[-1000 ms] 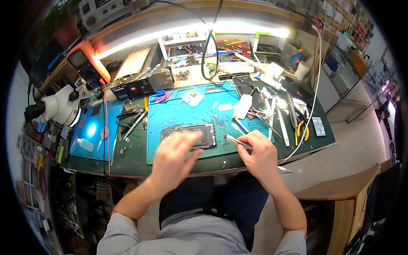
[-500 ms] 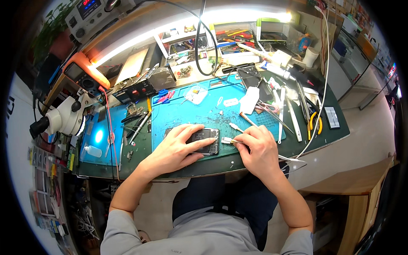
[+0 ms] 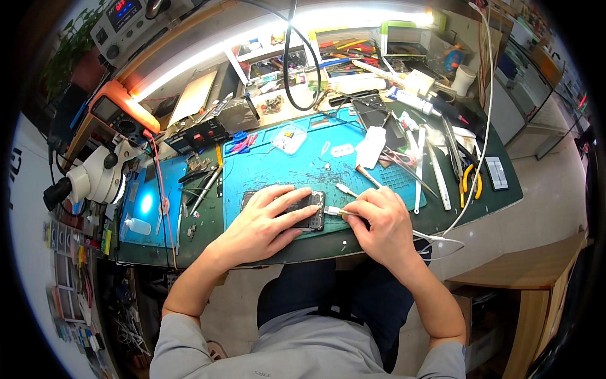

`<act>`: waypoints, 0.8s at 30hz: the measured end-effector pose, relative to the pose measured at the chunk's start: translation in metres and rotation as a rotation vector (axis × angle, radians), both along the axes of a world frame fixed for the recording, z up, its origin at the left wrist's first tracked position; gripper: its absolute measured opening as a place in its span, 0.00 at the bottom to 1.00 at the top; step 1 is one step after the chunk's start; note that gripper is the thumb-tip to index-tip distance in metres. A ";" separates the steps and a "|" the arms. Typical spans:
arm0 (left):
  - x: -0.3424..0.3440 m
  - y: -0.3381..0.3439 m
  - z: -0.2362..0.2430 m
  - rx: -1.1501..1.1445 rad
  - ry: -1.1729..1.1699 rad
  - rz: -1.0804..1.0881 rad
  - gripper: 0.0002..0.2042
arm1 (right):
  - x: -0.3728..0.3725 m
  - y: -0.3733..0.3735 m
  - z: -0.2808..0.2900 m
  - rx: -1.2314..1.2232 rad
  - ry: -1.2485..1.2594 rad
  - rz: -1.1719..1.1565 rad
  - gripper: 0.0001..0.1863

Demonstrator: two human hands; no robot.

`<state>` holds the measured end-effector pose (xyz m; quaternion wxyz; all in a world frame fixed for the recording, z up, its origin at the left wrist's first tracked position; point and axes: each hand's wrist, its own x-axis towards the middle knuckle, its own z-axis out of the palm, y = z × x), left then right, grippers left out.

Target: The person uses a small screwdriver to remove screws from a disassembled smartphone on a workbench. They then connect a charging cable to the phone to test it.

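Note:
An opened smartphone (image 3: 314, 221) with dark inner parts showing lies flat on the blue work mat (image 3: 252, 170). My left hand (image 3: 271, 224) holds it from above, its fingers spread across the phone and the thumb along the near edge. To the right, my right hand (image 3: 382, 221) pinches a white cable plug (image 3: 333, 211) between thumb and fingertips. The plug's tip meets the phone's right end; whether it sits inside the port, I cannot tell. Just beyond my right fingers lies a second white cable end (image 3: 344, 189).
A clear plastic box (image 3: 290, 139) and a white card-like piece (image 3: 370, 146) rest on the mat's far part. Yellow-handled pliers (image 3: 472, 180) and several tools lie right. An orange multimeter (image 3: 123, 110) and a white microscope (image 3: 91, 177) stand left. White cable (image 3: 464, 218) hangs over the right edge.
My right hand has moved the plug slightly left, from a gap beside the phone up to its right end. My left hand stays on the phone.

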<state>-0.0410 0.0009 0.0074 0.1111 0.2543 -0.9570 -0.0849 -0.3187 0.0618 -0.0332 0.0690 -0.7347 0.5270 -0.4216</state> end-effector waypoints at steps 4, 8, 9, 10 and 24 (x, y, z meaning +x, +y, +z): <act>-0.001 -0.001 0.000 -0.004 0.011 -0.003 0.28 | 0.001 0.000 0.002 0.024 0.012 0.012 0.03; 0.000 0.000 0.001 -0.002 0.006 -0.007 0.29 | 0.002 -0.006 0.002 0.012 0.019 0.025 0.03; 0.001 -0.001 0.001 -0.001 0.011 -0.009 0.29 | 0.002 -0.007 0.001 0.022 0.020 0.034 0.03; 0.001 -0.001 0.001 0.001 0.016 -0.012 0.29 | 0.003 -0.007 0.000 0.032 0.021 0.043 0.03; 0.001 -0.003 -0.002 -0.056 0.062 -0.036 0.26 | 0.001 -0.005 0.002 -0.066 0.160 -0.040 0.09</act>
